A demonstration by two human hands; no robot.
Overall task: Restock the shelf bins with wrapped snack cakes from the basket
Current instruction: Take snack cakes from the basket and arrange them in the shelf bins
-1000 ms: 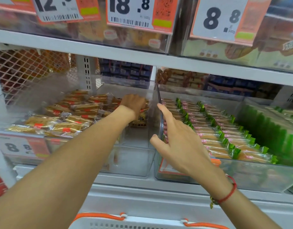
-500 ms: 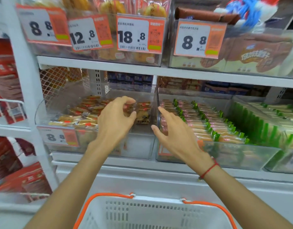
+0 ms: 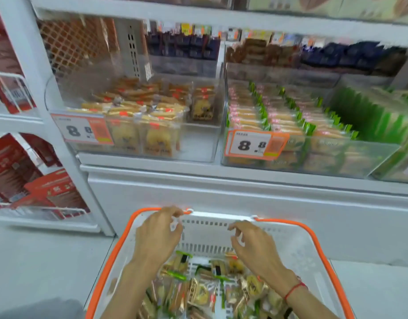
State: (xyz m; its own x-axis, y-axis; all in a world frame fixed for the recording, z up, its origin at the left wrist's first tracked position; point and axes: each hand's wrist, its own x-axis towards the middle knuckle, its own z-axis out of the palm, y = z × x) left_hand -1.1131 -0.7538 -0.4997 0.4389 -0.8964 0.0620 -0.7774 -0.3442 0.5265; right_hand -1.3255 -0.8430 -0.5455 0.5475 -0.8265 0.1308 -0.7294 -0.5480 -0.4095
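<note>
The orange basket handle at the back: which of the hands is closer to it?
Left. The left hand has its fingertips right at the orange handle on the basket's back rim; the right hand hovers lower, over the snack cakes.

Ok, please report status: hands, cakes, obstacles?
Left hand, right hand over white orange-handled basket, holding nothing. Wrapped snack cakes below. Nothing blocking.

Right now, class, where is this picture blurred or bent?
Head view: motion blur smears the upper shelf and back rows; the left price tag stays readable; the wide lens bows the shelf post; both hands, left hand and right hand, look fairly sharp above the basket.
</note>
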